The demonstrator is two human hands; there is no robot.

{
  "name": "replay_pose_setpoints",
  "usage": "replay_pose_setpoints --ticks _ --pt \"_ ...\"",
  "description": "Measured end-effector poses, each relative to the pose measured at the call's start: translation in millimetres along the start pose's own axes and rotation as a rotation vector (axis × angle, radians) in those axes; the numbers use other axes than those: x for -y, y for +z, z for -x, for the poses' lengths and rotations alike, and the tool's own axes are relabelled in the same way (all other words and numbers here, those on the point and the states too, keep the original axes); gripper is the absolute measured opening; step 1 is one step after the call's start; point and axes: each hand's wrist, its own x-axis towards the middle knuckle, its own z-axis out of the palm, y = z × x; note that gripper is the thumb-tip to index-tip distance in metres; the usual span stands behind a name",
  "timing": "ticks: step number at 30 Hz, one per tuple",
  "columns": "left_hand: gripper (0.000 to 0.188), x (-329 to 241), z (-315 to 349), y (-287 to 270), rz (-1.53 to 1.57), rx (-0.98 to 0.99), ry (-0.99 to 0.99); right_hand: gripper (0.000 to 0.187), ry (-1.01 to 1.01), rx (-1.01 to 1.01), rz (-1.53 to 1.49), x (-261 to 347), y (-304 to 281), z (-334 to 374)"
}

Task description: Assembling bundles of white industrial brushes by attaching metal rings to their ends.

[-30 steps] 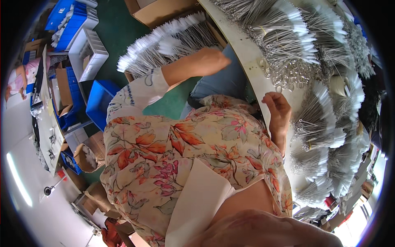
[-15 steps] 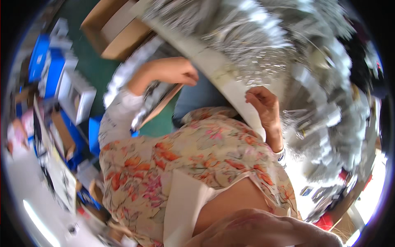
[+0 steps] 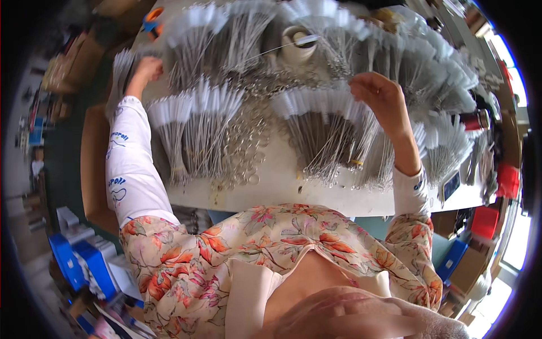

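My left hand (image 3: 149, 69) is over the left end of the table, its fingers curled, beside a bundle of thin wire brushes (image 3: 122, 66) with pale bristles. What it holds, if anything, is hidden. On the right, my right hand (image 3: 383, 97) hovers above more brush bundles (image 3: 327, 127), thumb and fingers drawn together; anything between them is too small to make out. Two further brush bundles (image 3: 195, 133) lie left of the middle. A heap of small metal rings (image 3: 245, 138) spreads between the bundles on the white table (image 3: 265, 195).
A white spool (image 3: 298, 52) stands among the brushes at the back. Orange and blue scissors (image 3: 151, 24) lie at the far left corner. A phone (image 3: 451, 185) rests near the right edge. Cardboard boxes (image 3: 96, 164) stand on the floor to the left; red bins (image 3: 485, 221) are at the right.
The view has turned to face the table squarely. My hands have gone from near my lap and the table edge to out over the table, farther apart.
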Motion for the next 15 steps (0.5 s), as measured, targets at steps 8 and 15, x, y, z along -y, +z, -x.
replay_pose_setpoints --ticks 8,15 --pt "0.026 4.0 -20.0 10.6 -0.414 -0.386 0.065 0.018 -0.303 0.09 0.409 20.3 17.1 -75.1" --pt "0.014 -58.7 82.9 -12.3 0.106 -0.252 -0.081 0.021 -0.307 -0.087 0.758 -4.8 27.4 -152.3"
